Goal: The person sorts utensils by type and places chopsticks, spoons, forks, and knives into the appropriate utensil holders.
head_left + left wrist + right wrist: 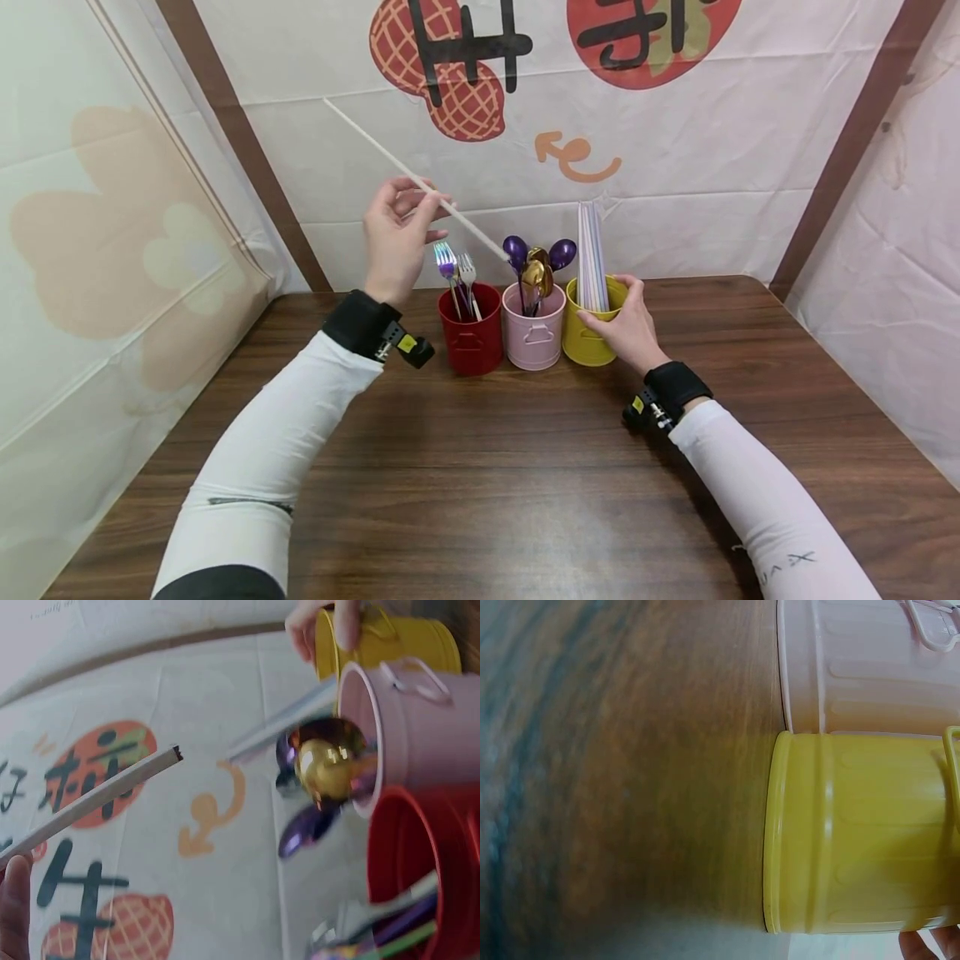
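Note:
My left hand [401, 237] is raised above the red bucket and pinches a long, thin, white paper-wrapped straw [375, 143] between thumb and fingers. The straw slants, its lower end near the purple spoons [516, 250]; in the left wrist view that end [161, 759] looks cut square and dark-edged. My right hand [630, 327] grips the yellow bucket [588, 346] by its right side, thumb at the front rim and fingers behind. A bundle of thin pale straws [591, 258] stands upright in that bucket. The right wrist view shows only fingertips [930, 943] beside the yellow bucket.
A pink bucket [534, 350] with gold spoons [534, 275] and purple ones stands between the yellow bucket and a red bucket [471, 354] holding forks [467, 271]. All three sit near the back of the wooden table [510, 483], before a printed white curtain [675, 142].

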Demonstrator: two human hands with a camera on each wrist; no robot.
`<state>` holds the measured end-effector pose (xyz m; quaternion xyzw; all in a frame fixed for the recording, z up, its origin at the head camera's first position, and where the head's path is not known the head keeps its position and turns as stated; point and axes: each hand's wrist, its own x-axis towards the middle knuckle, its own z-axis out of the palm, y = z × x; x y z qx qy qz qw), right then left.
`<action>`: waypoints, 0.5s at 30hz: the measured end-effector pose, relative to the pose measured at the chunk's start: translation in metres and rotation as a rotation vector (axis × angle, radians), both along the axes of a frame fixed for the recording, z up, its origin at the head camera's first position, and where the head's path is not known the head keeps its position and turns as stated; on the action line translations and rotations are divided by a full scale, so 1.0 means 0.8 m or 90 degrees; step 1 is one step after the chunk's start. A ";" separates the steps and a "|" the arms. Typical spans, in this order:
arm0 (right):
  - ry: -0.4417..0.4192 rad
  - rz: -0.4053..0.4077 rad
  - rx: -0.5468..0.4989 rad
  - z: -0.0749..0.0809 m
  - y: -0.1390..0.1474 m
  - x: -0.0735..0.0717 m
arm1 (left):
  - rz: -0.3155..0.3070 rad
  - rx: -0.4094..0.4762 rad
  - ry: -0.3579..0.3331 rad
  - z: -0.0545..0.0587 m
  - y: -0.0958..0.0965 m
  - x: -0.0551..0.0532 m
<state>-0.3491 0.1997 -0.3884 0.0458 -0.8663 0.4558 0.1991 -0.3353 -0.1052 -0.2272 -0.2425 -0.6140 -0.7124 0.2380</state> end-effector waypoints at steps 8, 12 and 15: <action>0.001 0.002 -0.003 0.000 0.002 -0.001 | -0.021 0.020 0.014 -0.007 0.058 -0.008; 0.000 0.005 -0.006 -0.001 0.002 -0.002 | -0.020 0.010 0.026 -0.020 0.083 -0.013; -0.004 0.003 -0.005 -0.002 0.003 -0.003 | -0.022 -0.017 0.017 -0.033 0.101 -0.016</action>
